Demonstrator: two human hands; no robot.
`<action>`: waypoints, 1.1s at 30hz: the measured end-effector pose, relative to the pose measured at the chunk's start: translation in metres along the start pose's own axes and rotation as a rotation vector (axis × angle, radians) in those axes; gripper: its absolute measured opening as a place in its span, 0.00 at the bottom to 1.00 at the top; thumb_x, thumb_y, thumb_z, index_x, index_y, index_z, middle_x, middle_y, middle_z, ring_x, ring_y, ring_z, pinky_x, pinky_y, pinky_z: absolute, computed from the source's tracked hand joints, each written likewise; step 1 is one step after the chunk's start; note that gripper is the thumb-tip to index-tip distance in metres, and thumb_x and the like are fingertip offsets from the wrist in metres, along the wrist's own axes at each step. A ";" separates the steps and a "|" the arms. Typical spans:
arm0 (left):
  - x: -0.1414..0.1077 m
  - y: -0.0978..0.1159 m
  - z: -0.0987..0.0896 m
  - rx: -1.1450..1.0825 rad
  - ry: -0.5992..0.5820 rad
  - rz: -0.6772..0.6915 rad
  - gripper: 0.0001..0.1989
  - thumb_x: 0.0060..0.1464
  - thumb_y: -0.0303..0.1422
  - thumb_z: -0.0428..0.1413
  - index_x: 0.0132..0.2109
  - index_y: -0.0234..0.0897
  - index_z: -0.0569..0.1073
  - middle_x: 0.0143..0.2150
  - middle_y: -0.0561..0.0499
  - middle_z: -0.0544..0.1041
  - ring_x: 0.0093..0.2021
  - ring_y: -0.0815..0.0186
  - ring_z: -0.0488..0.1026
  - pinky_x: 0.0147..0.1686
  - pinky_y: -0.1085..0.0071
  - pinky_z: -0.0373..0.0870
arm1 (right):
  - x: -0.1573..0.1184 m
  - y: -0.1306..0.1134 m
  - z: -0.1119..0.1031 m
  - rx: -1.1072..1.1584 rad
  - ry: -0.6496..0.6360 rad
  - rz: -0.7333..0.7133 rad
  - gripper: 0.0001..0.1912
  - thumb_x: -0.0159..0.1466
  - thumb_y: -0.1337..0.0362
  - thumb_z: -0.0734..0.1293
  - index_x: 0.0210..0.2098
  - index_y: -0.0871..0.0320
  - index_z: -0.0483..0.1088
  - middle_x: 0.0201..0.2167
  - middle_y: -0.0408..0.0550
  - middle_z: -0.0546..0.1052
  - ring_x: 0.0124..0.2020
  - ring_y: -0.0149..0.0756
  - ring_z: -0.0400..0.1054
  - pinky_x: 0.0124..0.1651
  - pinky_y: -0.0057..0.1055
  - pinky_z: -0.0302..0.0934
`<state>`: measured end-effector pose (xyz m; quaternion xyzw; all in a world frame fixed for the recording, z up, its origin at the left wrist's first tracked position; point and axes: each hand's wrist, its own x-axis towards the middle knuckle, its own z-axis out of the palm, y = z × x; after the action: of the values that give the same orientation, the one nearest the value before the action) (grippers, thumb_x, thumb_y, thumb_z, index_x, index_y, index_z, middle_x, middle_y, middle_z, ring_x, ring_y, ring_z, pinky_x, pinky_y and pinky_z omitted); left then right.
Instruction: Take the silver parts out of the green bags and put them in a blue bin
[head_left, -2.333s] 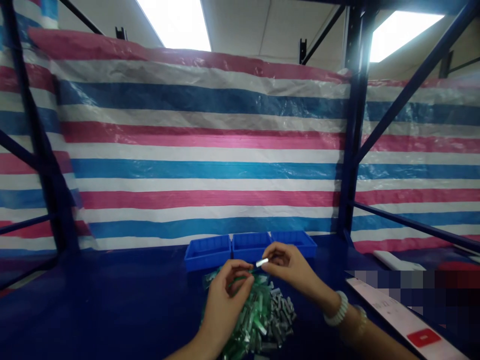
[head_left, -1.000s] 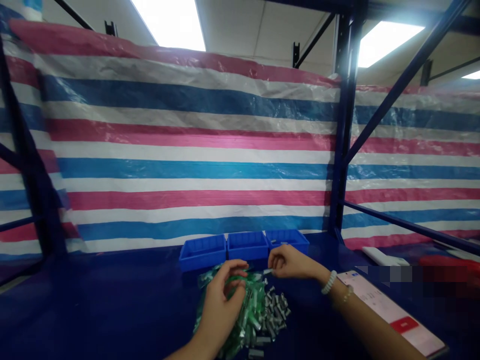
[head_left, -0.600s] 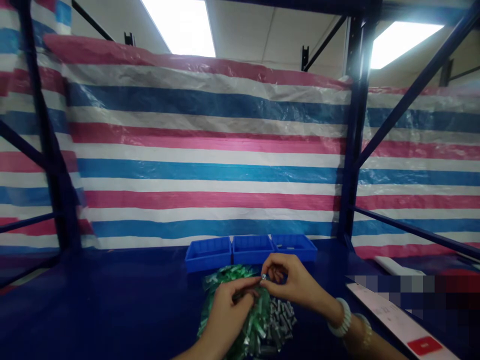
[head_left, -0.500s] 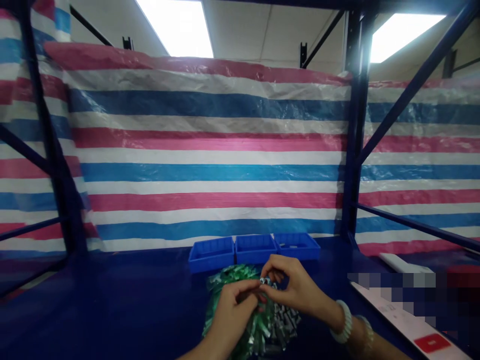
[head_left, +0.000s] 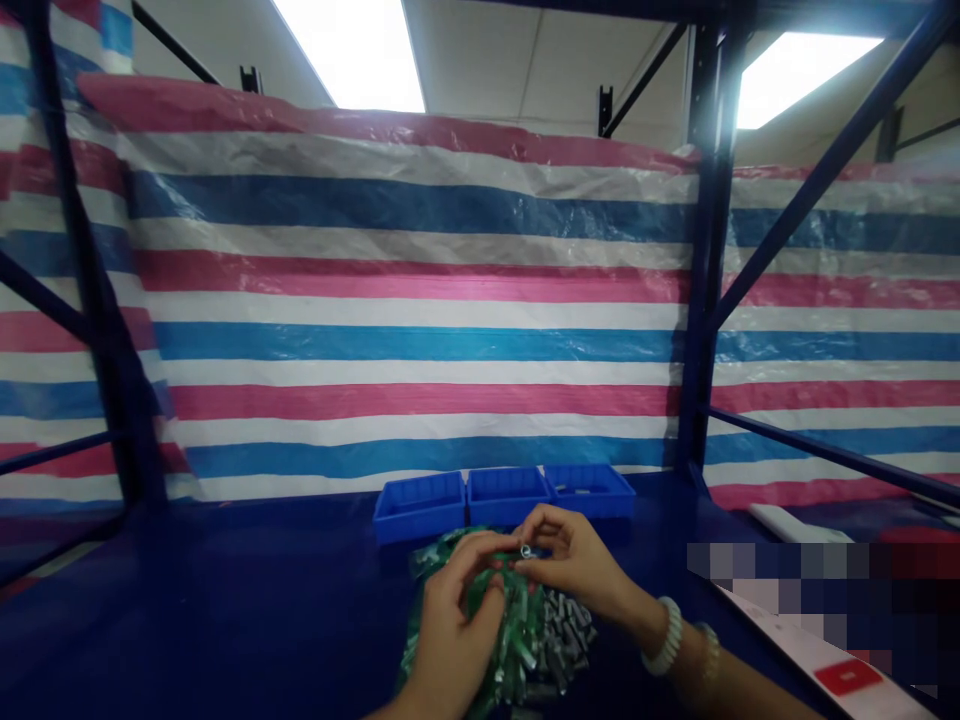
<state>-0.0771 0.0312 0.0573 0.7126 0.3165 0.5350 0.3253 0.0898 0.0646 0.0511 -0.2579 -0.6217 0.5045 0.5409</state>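
My right hand [head_left: 574, 560] pinches a small silver metal piece [head_left: 526, 551] between its fingertips. My left hand [head_left: 457, 610] is curled just beside that piece, its fingers closed over a bit of green plastic film. Both hands sit above a heap of green-wrapped metal parts [head_left: 506, 640], which lies next to loose grey metal pieces [head_left: 566, 625]. My left hand hides part of the heap.
Several blue plastic bins [head_left: 508, 495] stand in a row just behind my hands on the dark blue bench [head_left: 225, 590]. To the right lies a white sheet with a red mark [head_left: 847, 677]. A striped tarp and blue shelf uprights [head_left: 705, 300] close off the back.
My right hand has come back left from beside the heap and now meets my left hand. The silver piece sits between their fingertips, and the view has shifted slightly.
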 end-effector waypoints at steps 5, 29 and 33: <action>0.001 -0.002 -0.001 0.136 -0.029 0.199 0.17 0.54 0.23 0.49 0.49 0.42 0.73 0.50 0.46 0.74 0.53 0.58 0.68 0.54 0.59 0.65 | -0.002 -0.001 0.001 0.220 -0.053 0.104 0.17 0.48 0.63 0.77 0.35 0.59 0.70 0.29 0.42 0.75 0.27 0.29 0.70 0.23 0.21 0.65; 0.003 -0.010 -0.001 0.042 0.093 -0.027 0.15 0.54 0.29 0.49 0.49 0.40 0.70 0.51 0.46 0.73 0.44 0.60 0.72 0.47 0.59 0.68 | 0.020 0.011 -0.085 -1.026 0.070 -0.039 0.08 0.52 0.70 0.67 0.30 0.58 0.78 0.29 0.47 0.78 0.29 0.36 0.69 0.36 0.30 0.61; 0.002 -0.013 -0.002 0.050 0.091 -0.047 0.14 0.54 0.30 0.50 0.49 0.40 0.70 0.51 0.47 0.73 0.43 0.60 0.72 0.46 0.61 0.67 | 0.011 0.014 -0.065 -1.046 -0.183 0.035 0.07 0.46 0.72 0.70 0.26 0.59 0.78 0.21 0.42 0.75 0.23 0.30 0.67 0.26 0.23 0.57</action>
<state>-0.0803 0.0404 0.0489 0.6876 0.3608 0.5512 0.3051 0.1439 0.1018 0.0373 -0.4584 -0.8305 0.1565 0.2749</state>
